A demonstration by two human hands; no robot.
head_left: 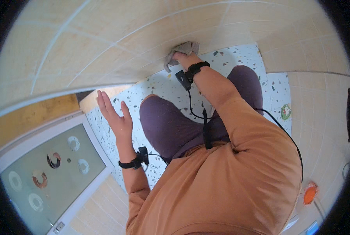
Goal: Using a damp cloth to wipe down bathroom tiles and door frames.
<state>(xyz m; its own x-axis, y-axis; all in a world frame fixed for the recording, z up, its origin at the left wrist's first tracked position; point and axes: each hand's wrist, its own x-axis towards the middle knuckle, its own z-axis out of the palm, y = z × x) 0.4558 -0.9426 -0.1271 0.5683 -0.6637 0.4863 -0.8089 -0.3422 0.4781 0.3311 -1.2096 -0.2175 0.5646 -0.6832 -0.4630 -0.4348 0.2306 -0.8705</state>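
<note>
My right hand (pixel 186 58) is closed on a grey-brown cloth (pixel 185 48) and presses it against the lower part of the beige tiled wall (pixel 143 43), just above the floor. Some of the fingers are hidden by the cloth's folds. On the left, my left hand (pixel 118 117) is raised in the air with its fingers stretched out and the thumb apart, holding nothing. Both wrists carry black straps with small devices and cables.
White speckled flooring (pixel 159 84) lies under my bent knees. A frosted glass door (pixel 57 172) with ring patterns stands at the lower left. A green round sticker (pixel 286 111) is on the right, and an orange scrubber-like object (pixel 310 194) is at the lower right.
</note>
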